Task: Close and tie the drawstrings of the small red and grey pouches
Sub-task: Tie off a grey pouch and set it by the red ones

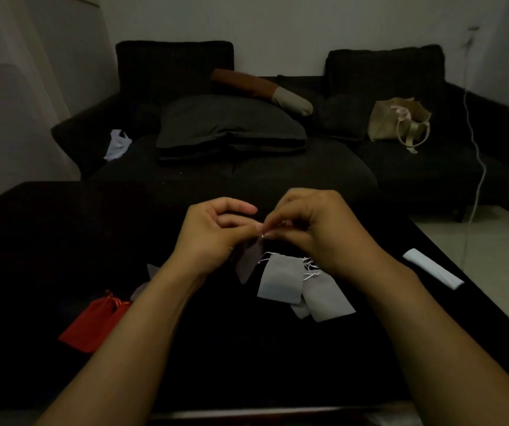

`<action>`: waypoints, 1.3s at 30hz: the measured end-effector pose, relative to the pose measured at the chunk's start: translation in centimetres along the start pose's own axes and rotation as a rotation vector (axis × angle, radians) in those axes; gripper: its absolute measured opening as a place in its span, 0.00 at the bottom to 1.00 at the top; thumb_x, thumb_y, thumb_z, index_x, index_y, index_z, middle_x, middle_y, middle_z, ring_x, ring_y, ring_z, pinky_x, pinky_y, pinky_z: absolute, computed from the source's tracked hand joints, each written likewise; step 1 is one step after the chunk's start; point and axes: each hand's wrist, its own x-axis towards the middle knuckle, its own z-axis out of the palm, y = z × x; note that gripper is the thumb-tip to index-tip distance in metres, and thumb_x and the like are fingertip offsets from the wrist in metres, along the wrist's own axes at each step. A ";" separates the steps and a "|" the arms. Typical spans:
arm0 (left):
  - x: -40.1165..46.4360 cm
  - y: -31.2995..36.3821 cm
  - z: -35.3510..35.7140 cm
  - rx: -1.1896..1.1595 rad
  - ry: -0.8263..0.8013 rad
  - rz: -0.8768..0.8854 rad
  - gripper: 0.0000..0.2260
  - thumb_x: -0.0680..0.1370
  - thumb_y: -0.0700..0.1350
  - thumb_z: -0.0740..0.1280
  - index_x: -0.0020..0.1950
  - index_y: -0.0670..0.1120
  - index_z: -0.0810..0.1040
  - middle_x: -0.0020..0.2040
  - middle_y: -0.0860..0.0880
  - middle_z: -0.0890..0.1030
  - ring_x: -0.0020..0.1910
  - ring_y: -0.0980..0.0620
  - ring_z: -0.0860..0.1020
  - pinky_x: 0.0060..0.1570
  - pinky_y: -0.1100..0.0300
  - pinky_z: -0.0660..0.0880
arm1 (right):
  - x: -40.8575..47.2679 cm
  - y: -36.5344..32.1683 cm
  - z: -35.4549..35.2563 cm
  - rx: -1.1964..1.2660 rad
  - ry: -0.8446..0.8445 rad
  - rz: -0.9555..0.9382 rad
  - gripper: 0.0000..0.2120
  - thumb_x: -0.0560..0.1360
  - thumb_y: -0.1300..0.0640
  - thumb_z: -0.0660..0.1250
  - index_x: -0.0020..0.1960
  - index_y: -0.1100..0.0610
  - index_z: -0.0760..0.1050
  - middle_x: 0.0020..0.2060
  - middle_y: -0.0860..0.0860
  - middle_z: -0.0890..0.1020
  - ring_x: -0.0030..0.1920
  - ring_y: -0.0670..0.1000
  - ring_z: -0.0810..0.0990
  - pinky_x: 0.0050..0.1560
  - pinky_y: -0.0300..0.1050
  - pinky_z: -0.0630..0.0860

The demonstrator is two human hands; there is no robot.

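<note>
Over the middle of the black table (47, 241), my left hand (213, 232) and my right hand (311, 229) meet at their fingertips. Both pinch the white drawstring of a grey pouch (247, 262), which hangs below them in shadow. Under my right wrist a small heap of grey pouches (281, 282) with white strings lies flat on the table. Red pouches (93, 321) lie at the left beside my left forearm. Another grey pouch (151, 270) shows partly behind that forearm.
A folded white cloth (431, 267) rests near the table's right edge. Behind the table stands a dark sofa (278, 167) with cushions, a beige bag (397, 121) and a white plastic bag (118, 144). A white cable (474, 149) hangs at the right.
</note>
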 end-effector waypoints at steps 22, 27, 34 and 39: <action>0.0 -0.5 3.0 -0.047 0.099 0.187 0.05 0.75 0.35 0.71 0.49 0.42 0.84 0.43 0.47 0.86 0.43 0.55 0.85 0.42 0.67 0.78 | -0.2 1.2 0.5 0.845 0.139 0.634 0.04 0.74 0.64 0.71 0.45 0.59 0.85 0.40 0.54 0.86 0.39 0.46 0.82 0.39 0.35 0.77; 0.2 -0.9 3.4 -0.020 0.075 0.183 0.06 0.78 0.35 0.67 0.48 0.43 0.82 0.43 0.49 0.85 0.42 0.59 0.84 0.41 0.69 0.76 | -0.1 1.3 0.8 0.754 0.222 0.685 0.03 0.71 0.63 0.75 0.43 0.63 0.83 0.35 0.56 0.84 0.33 0.46 0.79 0.33 0.35 0.75; 0.2 -1.1 3.7 0.000 0.114 0.172 0.06 0.80 0.38 0.65 0.52 0.40 0.81 0.43 0.49 0.84 0.42 0.61 0.83 0.40 0.69 0.77 | -0.2 1.4 0.7 0.835 0.130 0.645 0.05 0.76 0.64 0.70 0.46 0.58 0.85 0.40 0.52 0.86 0.39 0.44 0.82 0.40 0.35 0.78; -0.1 -1.0 3.7 0.073 0.215 0.229 0.04 0.78 0.40 0.68 0.50 0.44 0.82 0.44 0.51 0.85 0.44 0.59 0.84 0.42 0.67 0.79 | -0.2 1.3 0.6 0.862 0.085 0.624 0.05 0.75 0.64 0.71 0.48 0.57 0.84 0.45 0.51 0.87 0.46 0.45 0.85 0.44 0.35 0.80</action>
